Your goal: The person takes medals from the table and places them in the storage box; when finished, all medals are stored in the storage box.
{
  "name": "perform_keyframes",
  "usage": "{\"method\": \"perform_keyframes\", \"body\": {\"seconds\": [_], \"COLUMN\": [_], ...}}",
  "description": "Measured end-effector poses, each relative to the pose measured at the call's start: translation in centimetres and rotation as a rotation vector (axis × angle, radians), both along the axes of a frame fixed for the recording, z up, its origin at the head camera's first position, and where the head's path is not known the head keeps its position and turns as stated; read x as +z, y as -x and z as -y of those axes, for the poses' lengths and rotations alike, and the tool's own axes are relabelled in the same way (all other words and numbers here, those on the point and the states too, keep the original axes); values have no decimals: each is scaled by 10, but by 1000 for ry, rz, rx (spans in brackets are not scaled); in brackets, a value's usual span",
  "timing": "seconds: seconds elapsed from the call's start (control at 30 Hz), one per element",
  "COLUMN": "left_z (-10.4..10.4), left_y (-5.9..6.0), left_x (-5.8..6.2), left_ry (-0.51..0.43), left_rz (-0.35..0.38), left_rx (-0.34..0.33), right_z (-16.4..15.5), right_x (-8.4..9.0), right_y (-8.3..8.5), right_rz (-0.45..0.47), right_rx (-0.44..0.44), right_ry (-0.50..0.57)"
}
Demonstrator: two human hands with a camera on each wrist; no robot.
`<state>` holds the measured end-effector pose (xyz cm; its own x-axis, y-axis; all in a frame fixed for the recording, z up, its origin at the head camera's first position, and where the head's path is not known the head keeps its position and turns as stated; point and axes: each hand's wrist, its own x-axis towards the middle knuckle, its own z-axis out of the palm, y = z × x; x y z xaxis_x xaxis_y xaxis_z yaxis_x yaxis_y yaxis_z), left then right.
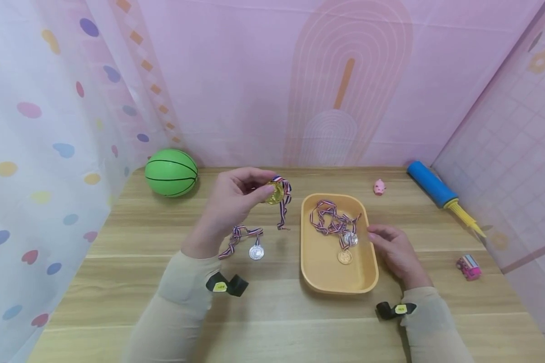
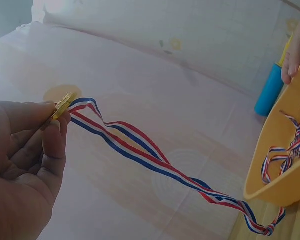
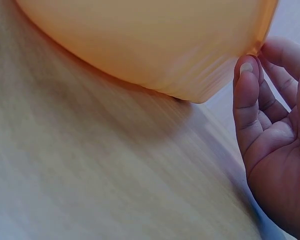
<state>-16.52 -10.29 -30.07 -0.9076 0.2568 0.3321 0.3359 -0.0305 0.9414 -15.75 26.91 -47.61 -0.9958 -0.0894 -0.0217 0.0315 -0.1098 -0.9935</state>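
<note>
My left hand (image 1: 229, 204) pinches a gold medal (image 1: 276, 194) by its edge above the table, left of the tray. From the medal, its red, white and blue ribbon (image 2: 135, 152) trails away in the left wrist view. My right hand (image 1: 396, 252) is at the right side of a yellow-orange tray (image 1: 320, 277); in the right wrist view its thumb and finger pinch the rim. Inside the tray lie a silver medal (image 1: 350, 239), a bronze-gold medal (image 1: 344, 257) and tangled ribbons (image 1: 329, 227). Another silver medal (image 1: 256, 252) with its ribbon lies on the table below my left hand.
At the back left of the wooden table (image 1: 272, 322) sits a green ball (image 1: 171, 173). A small pink pig (image 1: 379, 187) stands behind the tray. To the right are a blue and yellow pump (image 1: 436, 186) and a pink toy vehicle (image 1: 469, 267). Patterned curtains hang behind.
</note>
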Motion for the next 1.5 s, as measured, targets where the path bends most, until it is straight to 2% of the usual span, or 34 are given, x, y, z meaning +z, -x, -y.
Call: {"method": "perform_keyframes", "body": {"seconds": [0.1, 0.33, 0.57, 0.77, 0.93, 1.03, 1.17, 1.3, 1.4, 1.5], "left_z": [-8, -22, -36, -52, -68, -78, -94, -110, -117, -121], "left_y": [1, 2, 3, 8, 16, 22, 33, 43, 47, 49], "left_x": [0, 2, 7, 21, 33, 34, 29, 16, -2, -30], "left_ry": [-7, 0, 32, 56, 60, 50, 25, 21, 83, 196], "left_rz": [0, 53, 16, -48, -36, -33, -36, -23, -6, 6], "left_rx": [-11, -39, -60, -98, -120, -144, -159, -153, -130, -92], "right_z": [0, 0, -1, -1, -1, 0, 1, 5, 8, 9], "right_x": [0, -1, -1, -1, -1, -2, -2, -1, 0, 2], "right_y": [0, 0, 1, 3, 2, 2, 0, 0, -1, -1], "right_rz": [-9, -19, -2, -2, -10, -12, 2, 16, 7, -8], "right_rx": [1, 3, -4, -11, -11, -14, -22, -28, -23, -8], "right_ry": [11, 14, -17, -38, -30, -43, -81, -96, -80, -65]}}
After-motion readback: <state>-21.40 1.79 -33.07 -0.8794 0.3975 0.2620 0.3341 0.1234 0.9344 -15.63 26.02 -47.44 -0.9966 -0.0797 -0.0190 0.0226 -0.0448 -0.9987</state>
